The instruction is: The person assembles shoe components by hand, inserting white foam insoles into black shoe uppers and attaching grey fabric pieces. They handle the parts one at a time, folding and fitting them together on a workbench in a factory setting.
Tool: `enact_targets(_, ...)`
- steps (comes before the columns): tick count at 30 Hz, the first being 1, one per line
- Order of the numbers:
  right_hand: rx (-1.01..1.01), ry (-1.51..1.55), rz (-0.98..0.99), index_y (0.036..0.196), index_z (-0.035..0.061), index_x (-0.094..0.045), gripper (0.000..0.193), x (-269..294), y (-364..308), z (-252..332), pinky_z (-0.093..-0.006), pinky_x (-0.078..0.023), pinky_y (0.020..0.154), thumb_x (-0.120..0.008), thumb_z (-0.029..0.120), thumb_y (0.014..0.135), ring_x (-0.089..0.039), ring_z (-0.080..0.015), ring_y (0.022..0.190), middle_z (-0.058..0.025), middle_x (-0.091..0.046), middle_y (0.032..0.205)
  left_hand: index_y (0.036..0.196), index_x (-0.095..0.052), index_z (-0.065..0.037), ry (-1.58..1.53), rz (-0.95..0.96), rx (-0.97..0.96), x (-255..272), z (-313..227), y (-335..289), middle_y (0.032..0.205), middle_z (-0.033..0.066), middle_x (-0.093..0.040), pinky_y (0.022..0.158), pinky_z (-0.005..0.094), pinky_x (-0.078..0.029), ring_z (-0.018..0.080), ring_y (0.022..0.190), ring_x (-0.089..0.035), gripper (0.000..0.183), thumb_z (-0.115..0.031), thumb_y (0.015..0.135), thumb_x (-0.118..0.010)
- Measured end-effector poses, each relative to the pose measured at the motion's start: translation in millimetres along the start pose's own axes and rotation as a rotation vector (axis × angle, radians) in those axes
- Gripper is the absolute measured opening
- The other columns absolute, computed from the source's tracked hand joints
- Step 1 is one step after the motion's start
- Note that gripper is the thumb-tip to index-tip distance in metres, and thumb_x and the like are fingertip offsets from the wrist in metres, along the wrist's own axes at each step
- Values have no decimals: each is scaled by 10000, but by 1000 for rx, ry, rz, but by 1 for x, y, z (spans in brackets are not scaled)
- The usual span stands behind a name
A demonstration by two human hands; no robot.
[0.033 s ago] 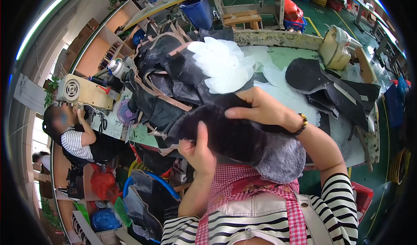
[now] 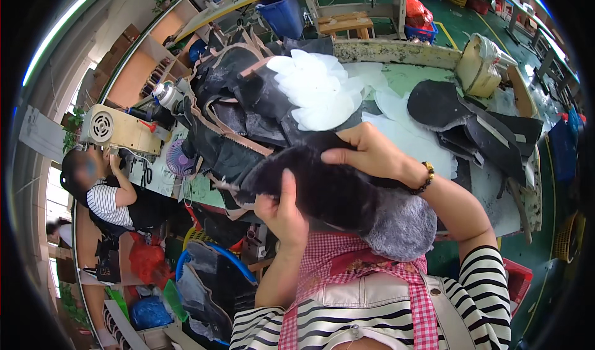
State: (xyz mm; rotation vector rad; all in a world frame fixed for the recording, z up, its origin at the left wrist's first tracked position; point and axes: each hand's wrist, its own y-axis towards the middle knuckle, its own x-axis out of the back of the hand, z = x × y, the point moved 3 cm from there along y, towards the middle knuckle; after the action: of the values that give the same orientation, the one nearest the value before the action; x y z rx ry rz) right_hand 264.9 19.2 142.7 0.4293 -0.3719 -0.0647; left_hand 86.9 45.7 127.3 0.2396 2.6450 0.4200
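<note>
Between my two hands stretches a dark, furry piece, black along most of its length, with a rounded grey end hanging against my apron. My left hand grips its left side from below, thumb lying on the pile. At the upper edge, my right hand pinches the piece with the thumb on top and the fingers hidden behind. Just beyond lies a heap of dark fur-lined pieces with tan zigzag edges. Thin white rounded sheets are piled on that heap.
More black cut pieces lie on the table's right side, near a cream block-shaped container. At left, a co-worker sits by a cream machine and a purple fan. A blue-rimmed basket of pieces stands lower left.
</note>
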Motion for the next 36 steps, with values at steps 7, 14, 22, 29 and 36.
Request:
enact_targets(7,-288,-15,170,849,-25,-636,222,-12,-20,-45,-375,-436,616,-696,189,841,-532,-276,608,-206,-574,669,1141,-587,17,-195,-61,176,23,23,7,1109,102,-637,873,320,-514,190,980,-627,242,-121,944,-609)
enact_targets(14,-111,-381,148,744,7,-612,234,-15,-25,-32,-485,-478,697,-707,215,791,-607,-420,728,-221,-605,676,1220,-552,1,1115,273,-701,10,-32,45,1154,116,-618,1028,413,-347,294,1074,-584,529,-189,779,-774)
enact_targets(22,-223,-482,430,842,14,-644,217,-4,-46,-62,-463,-456,675,-734,188,747,-610,-394,770,-203,-633,770,830,-702,3,965,749,-170,18,12,34,618,100,-631,513,251,-425,85,521,-554,125,-117,818,-736)
enact_targets(29,-360,-911,584,973,54,-671,273,44,-23,-47,-422,-498,793,-704,114,709,-620,-341,917,-151,-666,915,846,-674,47,971,763,51,21,64,55,692,133,-646,572,278,-431,126,597,-576,238,-188,854,-710)
enact_targets(36,-185,-571,327,1199,27,-516,573,22,-109,-13,-408,-472,932,-767,122,693,-560,-355,1115,-163,-563,1229,1257,-550,-29,1165,858,-551,12,54,11,1214,126,-596,913,398,-450,294,1091,-581,657,-287,705,-797)
